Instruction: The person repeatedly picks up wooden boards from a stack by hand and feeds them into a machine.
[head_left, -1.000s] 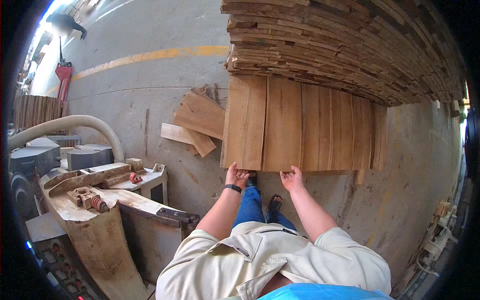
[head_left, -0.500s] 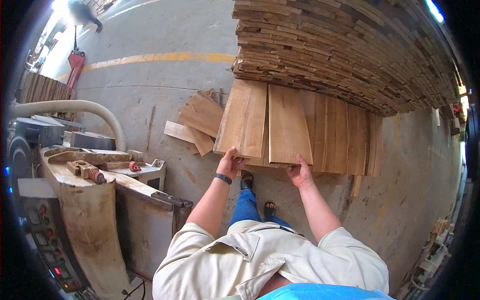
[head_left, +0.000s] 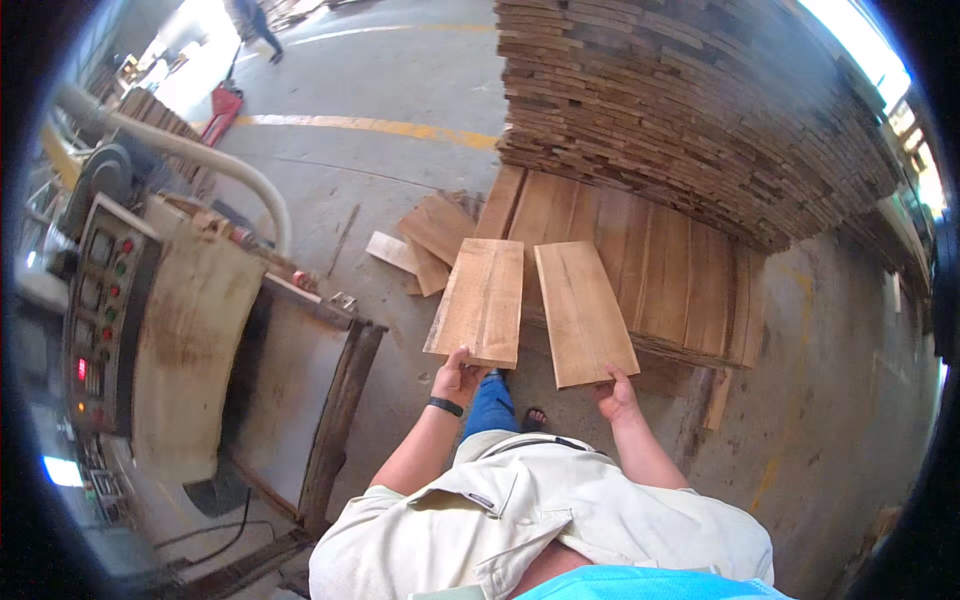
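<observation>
Both hands grip wood, one board each: L hand (head_left: 459, 378) pinches the near end of the L board (head_left: 482, 300), thumb at the edge, fingers mostly hidden underneath; R hand (head_left: 617, 394) pinches the R board (head_left: 585, 315) by its near right corner, fingers likewise partly hidden. Boards sit approx. mid-frame, side by side w/ a narrow gap btwn, splayed slightly apart toward the lower edge.

Both are flat, thin rectangular planks, warm tan-brown, w/ grain running lengthwise. L board has a darker streak down its length & a paler left edge; R board is more even, w/ a dark line along its near end.

Just behind, right of ctr, a row of boards (head_left: 650, 265) lies edge to edge, darker brown, same gen. shape. Upper right: a tall stack (head_left: 690, 110) of rough, layered plank ends, uneven & weathered. Left of ctr: loose offcuts (head_left: 435, 230) on smooth grey concrete floor (head_left: 375, 60), one piece nearly white.

Far left: ribbed, beige hose (head_left: 225, 165), a dark control panel (head_left: 105, 310) w/ coloured buttons, & a stained, cream-coloured machine housing (head_left: 190, 340).
</observation>
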